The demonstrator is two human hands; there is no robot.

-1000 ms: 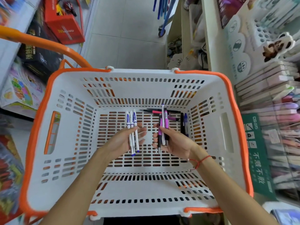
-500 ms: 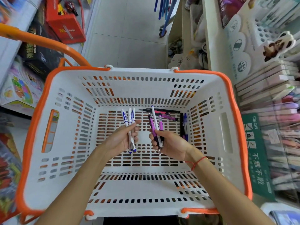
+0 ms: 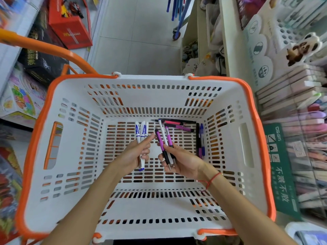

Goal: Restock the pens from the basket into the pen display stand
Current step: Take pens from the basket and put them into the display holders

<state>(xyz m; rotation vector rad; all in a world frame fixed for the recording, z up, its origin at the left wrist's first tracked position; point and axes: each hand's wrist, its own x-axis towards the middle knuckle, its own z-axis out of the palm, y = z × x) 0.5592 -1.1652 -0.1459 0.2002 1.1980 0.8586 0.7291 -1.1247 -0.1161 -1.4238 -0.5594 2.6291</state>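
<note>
Both my hands are inside a white basket with an orange rim. My left hand grips three white pens with blue print, tips pointing toward me. My right hand grips a small bundle of purple and white pens. The two bundles stand nearly side by side above the basket floor. More pens lie along the far edge of the floor, and a few dark and blue ones lie along the right side. The pen display stand is at the right, blurred, with rows of pens.
An orange basket handle arcs over the upper left. Boxed toys and a red box line the left shelves. A white shelf upright and a green sign stand right of the basket. Tiled floor lies beyond.
Both hands have closed around their pen bundles and lifted them off the basket floor, drawing slightly toward me. The pens left in the basket have not moved.
</note>
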